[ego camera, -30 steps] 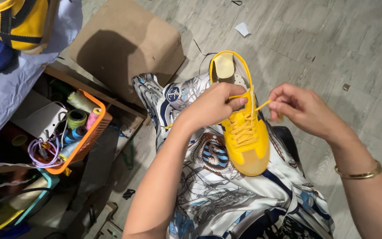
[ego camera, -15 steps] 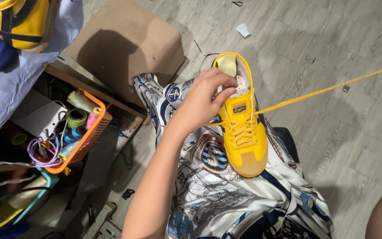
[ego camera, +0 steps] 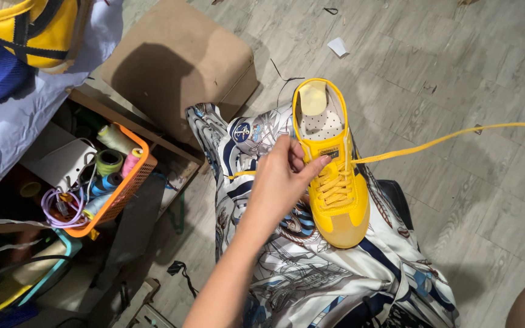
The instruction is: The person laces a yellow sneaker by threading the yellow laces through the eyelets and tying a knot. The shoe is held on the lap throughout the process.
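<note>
At the far left, around nine o'clock, an orange basket (ego camera: 130, 193) holds spools of thread (ego camera: 108, 161) and a coil of lilac cord; above it, near eleven o'clock, stands a tan padded stool (ego camera: 177, 58) on the grey plank floor (ego camera: 457, 61).

Moving right, the left hand (ego camera: 281, 182) comes up from six o'clock, its fingers curled against the inner side of the yellow sneaker (ego camera: 332, 176), fingertips resting at the tongue and top eyelets. The grip is closed lightly on the shoe's side wall, steadying rather than squeezing. The sneaker sits at the centre of view on the patterned silky cloth (ego camera: 311, 267) over the person's lap, heel toward twelve o'clock, toe toward six.

The shoe looks light, with soft, pliant upper panels and a firmer sole, so it would likely dent under a hard pinch. The sole edge or heel collar seem the surest places to hold it. The cloth beneath looks slippery, so the shoe may slide if it is not pinned.

From the top eyelets, just at the left fingertips' three o'clock, the yellow lace (ego camera: 445, 138) runs taut toward three o'clock and out of the frame's right edge. It is thin, flat and limp by nature, best pinched near its end. The right hand is out of view, so whether it is closed on the lace cannot be told. Only a bit of bare skin shows at the lower right corner.
</note>
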